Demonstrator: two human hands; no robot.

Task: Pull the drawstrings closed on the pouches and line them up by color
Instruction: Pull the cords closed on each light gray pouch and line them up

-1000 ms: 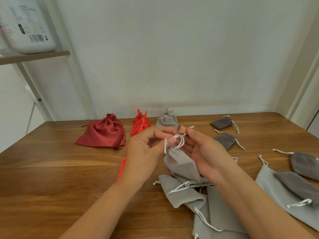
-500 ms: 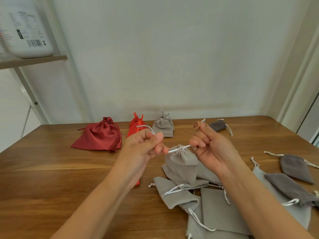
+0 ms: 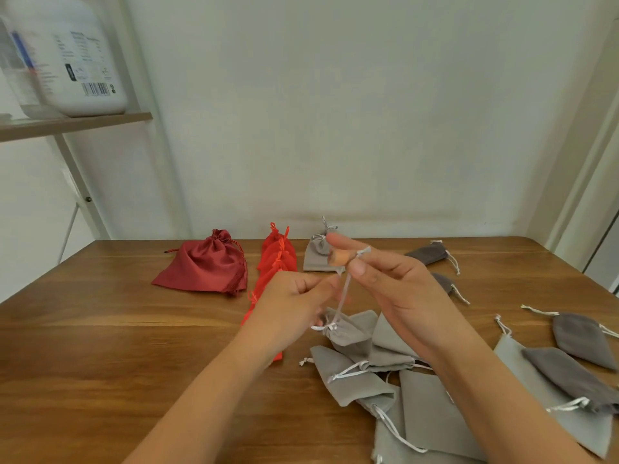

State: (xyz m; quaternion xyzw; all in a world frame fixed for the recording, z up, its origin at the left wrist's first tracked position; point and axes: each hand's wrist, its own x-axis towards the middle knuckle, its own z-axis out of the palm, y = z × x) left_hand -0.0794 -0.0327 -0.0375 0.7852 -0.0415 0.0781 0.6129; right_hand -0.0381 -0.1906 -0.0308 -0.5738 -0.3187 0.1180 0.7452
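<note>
One thin cord [image 3: 344, 296] links right hand [image 3: 395, 289] and velvety pouch [image 3: 350, 331].

Print on the white jug [image 3: 72, 51] (barcode aside) is unreadably blurred.

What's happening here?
A person is cinching a light grey pouch: the right hand pinches its white drawstring and holds it up, while the left hand is at the pouch's neck, its grip blurred. At the back of the table stand a dark red pouch, orange-red pouches and one closed grey pouch. Loose grey pouches lie unsorted in front and to the right.
</note>
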